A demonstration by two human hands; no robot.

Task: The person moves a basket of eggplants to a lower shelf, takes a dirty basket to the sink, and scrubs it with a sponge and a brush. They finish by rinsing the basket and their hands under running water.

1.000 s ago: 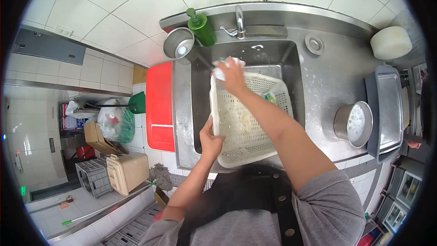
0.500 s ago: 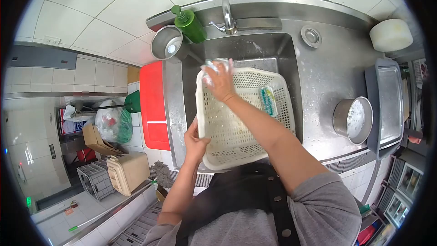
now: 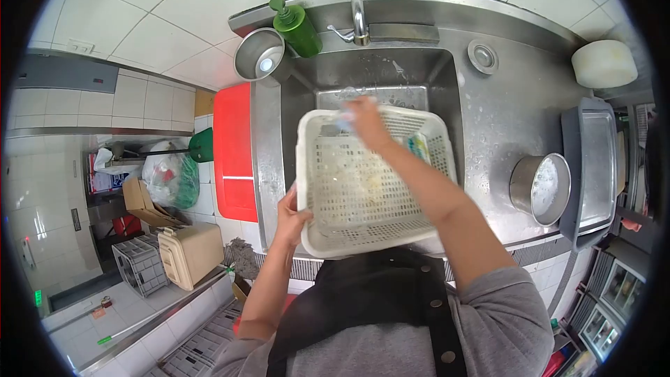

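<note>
— Since a moment ago you've tipped the white basket (image 3: 363, 188) flatter, so its open side now faces up over the sink (image 3: 391, 73), and your right hand (image 3: 364, 117) has slid along the far rim.

— What are your hands doing with it?

— Your left hand (image 3: 289, 215) is closed around the near-left corner of the basket. Your right hand is curled over something pale and wet at the far rim; blur hides what it is. A green-and-blue scrubber (image 3: 417, 145) lies inside the basket by the right wall.

— And the other containers?

— Two steel pots: one (image 3: 259, 56) at the sink's far-left corner, its contents unclear, and one (image 3: 541, 188) on the bench to your right, wet inside. One green soap bottle (image 3: 296, 26) stands beside the tap (image 3: 359, 17). One grey tray (image 3: 593, 167) sits just past the right pot, and one red board (image 3: 234, 153) lies along the sink's left edge.

— Room to move?

— The basket's near edge overhangs the sink's front; the basin beyond its far rim is open.
</note>
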